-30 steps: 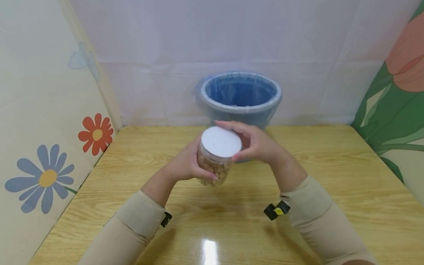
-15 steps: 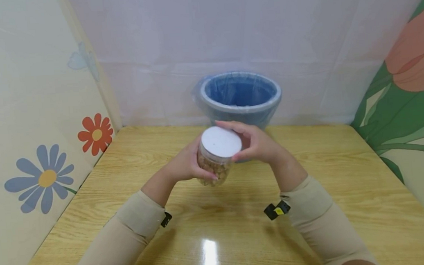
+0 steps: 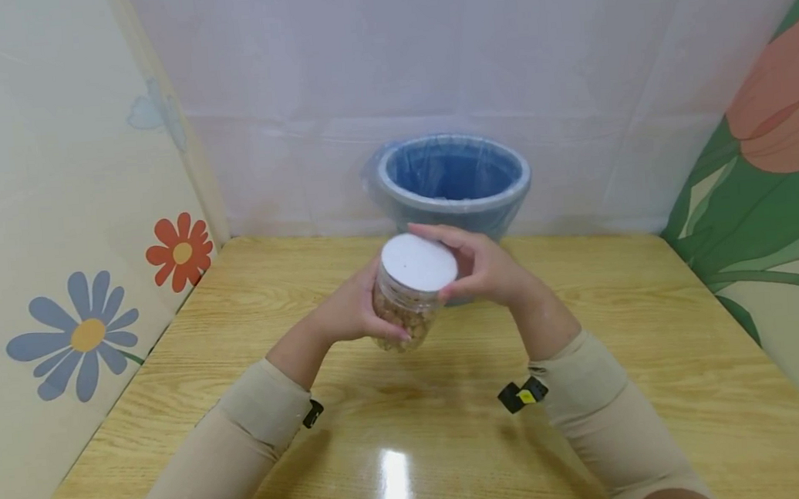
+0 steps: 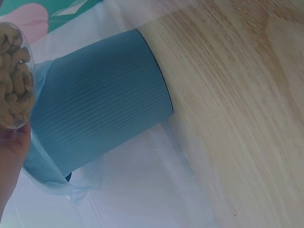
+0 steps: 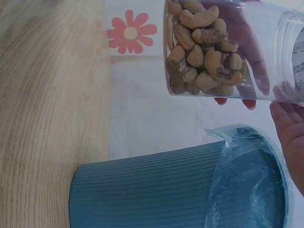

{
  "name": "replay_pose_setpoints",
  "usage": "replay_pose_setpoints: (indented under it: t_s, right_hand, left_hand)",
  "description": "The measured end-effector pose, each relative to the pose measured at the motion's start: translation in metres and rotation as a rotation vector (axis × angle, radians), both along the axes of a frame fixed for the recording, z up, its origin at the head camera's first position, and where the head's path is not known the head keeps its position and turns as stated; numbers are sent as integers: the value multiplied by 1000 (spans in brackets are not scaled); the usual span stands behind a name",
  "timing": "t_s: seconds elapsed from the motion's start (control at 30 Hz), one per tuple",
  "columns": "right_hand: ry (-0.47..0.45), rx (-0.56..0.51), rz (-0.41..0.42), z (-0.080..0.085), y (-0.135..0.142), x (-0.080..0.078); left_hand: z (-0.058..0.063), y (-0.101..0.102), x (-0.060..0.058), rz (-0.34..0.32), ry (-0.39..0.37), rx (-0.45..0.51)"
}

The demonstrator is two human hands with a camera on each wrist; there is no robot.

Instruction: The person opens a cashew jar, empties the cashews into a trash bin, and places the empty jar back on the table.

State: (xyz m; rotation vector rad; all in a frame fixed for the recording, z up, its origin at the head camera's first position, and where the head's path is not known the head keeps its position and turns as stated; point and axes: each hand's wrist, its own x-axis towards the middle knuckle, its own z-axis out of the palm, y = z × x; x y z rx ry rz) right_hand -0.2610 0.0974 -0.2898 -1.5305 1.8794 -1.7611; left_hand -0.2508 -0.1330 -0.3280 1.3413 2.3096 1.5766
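My left hand (image 3: 348,309) grips the side of a clear jar (image 3: 415,327), which is tilted above the table. Cashews (image 5: 206,57) fill the lower part of the jar in the right wrist view. Left fingertips with red nails show behind and under it there. My right hand (image 3: 488,273) holds the round white lid (image 3: 419,262) at its rim, thumb on the near side and fingers on the far side. The lid covers the top of the jar; whether it is fully off the thread I cannot tell. The left wrist view catches only the jar's bottom end.
Just beyond my hands stands a blue ribbed bin (image 3: 452,205) with a clear plastic liner (image 5: 247,180) folded over its rim. Under everything lies a wood-grain table (image 3: 344,454). A white sheet (image 3: 297,172) hangs behind, with flower-printed panels on both sides.
The lid and my right hand have shifted slightly up and to the right over the last half second. More of the jar's clear neck shows below the lid. My left hand is nearly still.
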Motion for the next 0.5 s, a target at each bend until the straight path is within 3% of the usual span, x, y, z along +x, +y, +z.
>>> replay_pose_setpoints:
  t_s: [0.1,0.33,0.5]
  right_hand:
    - [-9,-1,4,1,0,0]
    - [9,0,-3,1,2,0]
    - [-8,-5,-11,0,6,-1]
  left_hand:
    - [2,1,1,5,-9,-12]
    - [20,3,16,-22,-10,-14]
    - [9,-1,7,13,-22,-12]
